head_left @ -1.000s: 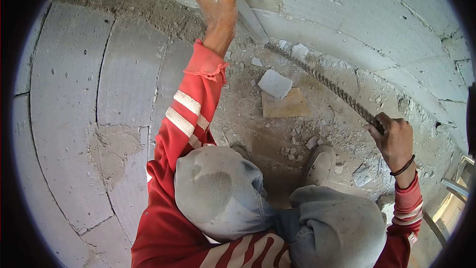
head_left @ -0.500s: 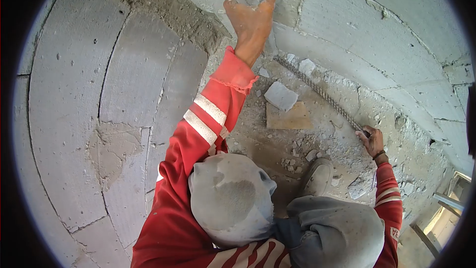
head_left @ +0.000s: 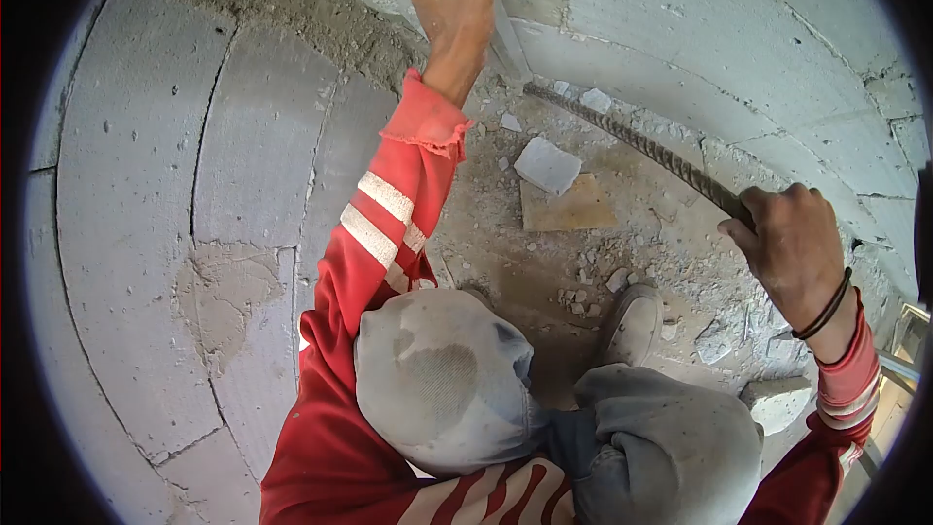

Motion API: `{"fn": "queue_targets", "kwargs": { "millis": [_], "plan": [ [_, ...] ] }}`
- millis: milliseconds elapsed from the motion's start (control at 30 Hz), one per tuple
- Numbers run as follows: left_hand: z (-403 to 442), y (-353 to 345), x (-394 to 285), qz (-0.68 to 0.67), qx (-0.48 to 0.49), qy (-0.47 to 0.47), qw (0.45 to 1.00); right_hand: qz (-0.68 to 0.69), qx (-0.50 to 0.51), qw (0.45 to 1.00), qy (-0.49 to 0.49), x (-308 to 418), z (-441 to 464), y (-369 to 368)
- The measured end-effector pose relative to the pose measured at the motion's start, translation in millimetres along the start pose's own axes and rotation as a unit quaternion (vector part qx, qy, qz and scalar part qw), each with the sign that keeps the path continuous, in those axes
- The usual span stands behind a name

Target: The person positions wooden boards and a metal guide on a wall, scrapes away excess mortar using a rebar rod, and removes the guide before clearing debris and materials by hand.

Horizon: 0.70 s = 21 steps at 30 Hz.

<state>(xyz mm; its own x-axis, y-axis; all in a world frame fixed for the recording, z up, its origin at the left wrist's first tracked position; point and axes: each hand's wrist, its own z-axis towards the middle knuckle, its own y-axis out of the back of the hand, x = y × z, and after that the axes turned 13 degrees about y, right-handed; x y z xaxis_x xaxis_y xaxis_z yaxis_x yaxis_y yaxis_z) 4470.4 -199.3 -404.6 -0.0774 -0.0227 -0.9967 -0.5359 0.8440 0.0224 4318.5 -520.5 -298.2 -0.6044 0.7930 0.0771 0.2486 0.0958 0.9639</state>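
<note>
2 hands at work on 1 ribbed rod and 1 grey strip

Nearest, 2 denim-covered knees show, 1 (head_left: pixel 442 379) at 6 o'clock and 1 (head_left: pixel 671 447) between 4 and 5. Just beyond the second, 1 dusty shoe (head_left: pixel 637 326) shows clearly at 4 o'clock; 1 pale chunk (head_left: pixel 777 403) lies farther out in that direction.

The right hand (head_left: pixel 792 248), a dark band (head_left: pixel 828 311) at its wrist, is at 3 o'clock. Its fingers are curled closed, clamped on the near end of the ribbed rod (head_left: pixel 646 144). The rod slants up towards 12 o'clock, its far end near the foot of the grey strip (head_left: pixel 512 53).

Between the hands, 1 white slab piece (head_left: pixel 547 165) partly overlaps 1 tan flat piece (head_left: pixel 569 206), between 1 and 2 o'clock, with too many crumbs of rubble (head_left: pixel 583 297) around to count.

Farther up, at 12 o'clock, the left hand (head_left: pixel 455 15) holds the grey strip across its width. 2 digits show, spread wide; the others are hidden.

2 block walls stand beyond: 1 (head_left: pixel 136 204) at 9 o'clock, 1 (head_left: pixel 700 24) at 1 to 2.
</note>
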Motion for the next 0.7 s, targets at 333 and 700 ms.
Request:
{"fn": "queue_targets", "kwargs": {
  "millis": [333,700],
  "plan": [
    [3,-9,8,-0.002,-0.078,-0.047,0.996,0.130,-0.102,0.986,-0.030,-91,-48,-207],
    [-7,-5,5,-0.101,-0.026,-0.045,0.993,0.042,-0.119,0.992,-0.018,-12,-47,-31]
  ]
}}
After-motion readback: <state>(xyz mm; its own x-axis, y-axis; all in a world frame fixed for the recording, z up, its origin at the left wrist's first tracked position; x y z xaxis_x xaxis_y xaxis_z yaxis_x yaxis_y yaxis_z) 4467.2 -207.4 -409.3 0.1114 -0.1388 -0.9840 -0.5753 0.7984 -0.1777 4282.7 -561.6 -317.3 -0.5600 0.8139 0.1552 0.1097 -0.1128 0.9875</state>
